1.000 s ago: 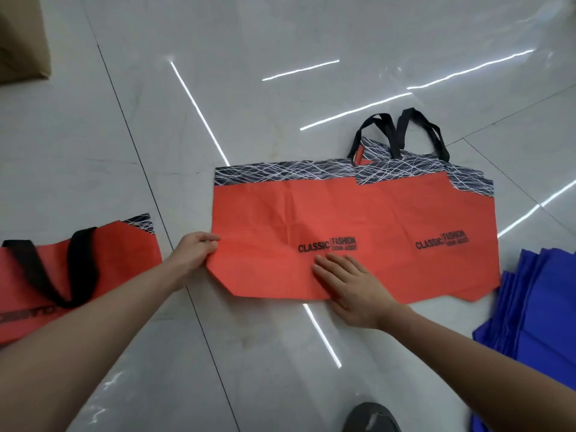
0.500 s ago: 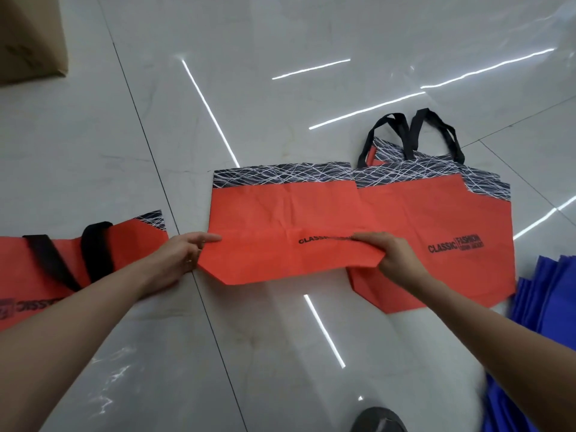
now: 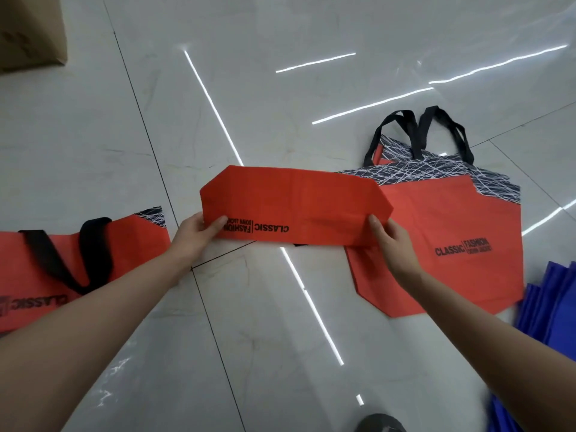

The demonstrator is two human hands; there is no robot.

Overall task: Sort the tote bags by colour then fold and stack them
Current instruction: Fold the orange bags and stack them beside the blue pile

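Note:
A red tote bag (image 3: 296,204) folded in half lengthwise hangs just above the floor, its black print upside down. My left hand (image 3: 199,232) pinches its lower left corner and my right hand (image 3: 389,238) pinches its lower right corner. A second red tote bag (image 3: 461,232) with a black-and-white patterned top band and black handles lies flat on the floor to the right, partly under the held one. Another red tote bag (image 3: 62,269) with black handles lies at the left edge. Blue tote bags (image 3: 551,310) are piled at the right edge.
The floor is glossy white tile (image 3: 265,353) with dark seams and bright light reflections. A cardboard box (image 3: 31,29) stands at the top left corner. The toe of a dark shoe (image 3: 380,424) shows at the bottom edge.
The bottom half of the red bag was lifted and folded up over its patterned top. Both hands now pinch the folded bag at its lower corners; before, my right hand lay flat on it.

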